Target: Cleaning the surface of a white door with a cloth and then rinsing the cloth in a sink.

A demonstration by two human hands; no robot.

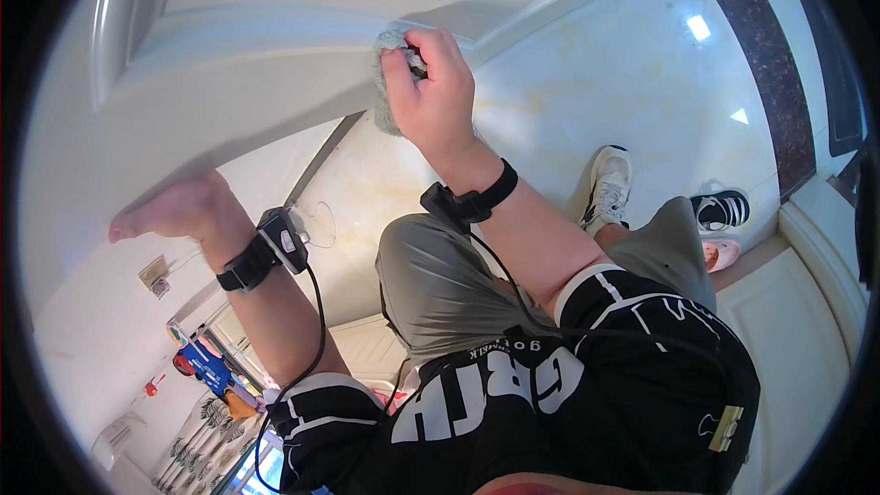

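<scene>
My right hand [443,93] is closed around a bunched grey-green cloth [387,113]. The cloth presses against the lower part of a white panelled door [275,72], close to its edge. To the left, my left hand [175,210] lies along the door's near edge with its fingers pointing left. Part of that hand is in shade, and whether it grips the edge cannot be made out. Each wrist wears a black strap with a small box, the left box [283,239] and the right box [445,206], both with cables.
Glossy pale floor tiles [550,82] spread below, with a dark stone strip [753,34] at right. A white sneaker [608,185] is on one foot; a black striped shoe [720,211] and a pink clog [720,256] sit nearby. Clothes [206,364] hang at lower left near a patterned curtain [199,440].
</scene>
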